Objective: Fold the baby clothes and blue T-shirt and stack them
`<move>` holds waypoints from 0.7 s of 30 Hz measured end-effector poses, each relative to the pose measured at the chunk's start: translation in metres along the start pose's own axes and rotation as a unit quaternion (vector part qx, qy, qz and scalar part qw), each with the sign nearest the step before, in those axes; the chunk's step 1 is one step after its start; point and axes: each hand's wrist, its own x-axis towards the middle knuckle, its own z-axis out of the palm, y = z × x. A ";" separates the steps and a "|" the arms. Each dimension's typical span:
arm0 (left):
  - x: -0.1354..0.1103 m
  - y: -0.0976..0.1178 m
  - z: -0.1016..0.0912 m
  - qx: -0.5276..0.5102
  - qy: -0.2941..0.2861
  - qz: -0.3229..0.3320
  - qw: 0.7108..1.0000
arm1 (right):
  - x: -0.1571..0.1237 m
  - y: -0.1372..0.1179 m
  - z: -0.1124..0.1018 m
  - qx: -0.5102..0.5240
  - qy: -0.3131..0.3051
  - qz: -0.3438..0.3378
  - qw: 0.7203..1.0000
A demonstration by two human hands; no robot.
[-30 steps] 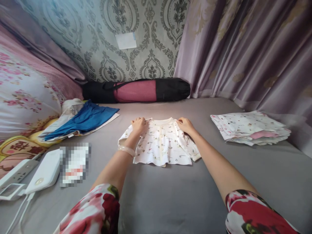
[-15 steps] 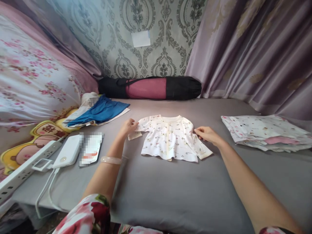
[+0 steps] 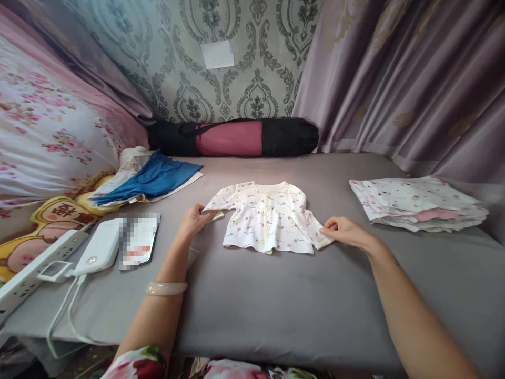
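While the small shirt [image 3: 258, 218] is lying flat, the left hand [image 3: 193, 218] and right hand [image 3: 344, 231] are pinching its sleeves [image 3: 313, 230], perhaps for straightening them.

A blurred phone screen [image 3: 141, 241], and a print too small to tell
From here the motifs on the little shirt [image 3: 256, 223] are mere specks, and the left hand [image 3: 192, 218] hides part of one sleeve end. Blue cloth [image 3: 153, 176] covers much of the pale garments [image 3: 132, 162] underneath; the power strip [image 3: 23, 284] and floral cushion [image 3: 43, 118] run out of sight at left.
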 end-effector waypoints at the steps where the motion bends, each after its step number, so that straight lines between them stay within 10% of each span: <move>1: 0.001 0.000 0.003 0.015 0.005 -0.002 1.000 | 0.001 0.004 0.002 -0.009 0.006 -0.006 1.000; 11: -0.005 0.007 0.017 0.139 0.191 0.026 0.971 | -0.003 0.015 0.004 0.128 0.087 0.008 0.988; 21: 0.002 0.007 0.021 -0.043 0.172 0.017 0.984 | 0.011 0.020 0.001 0.378 0.320 -0.011 0.869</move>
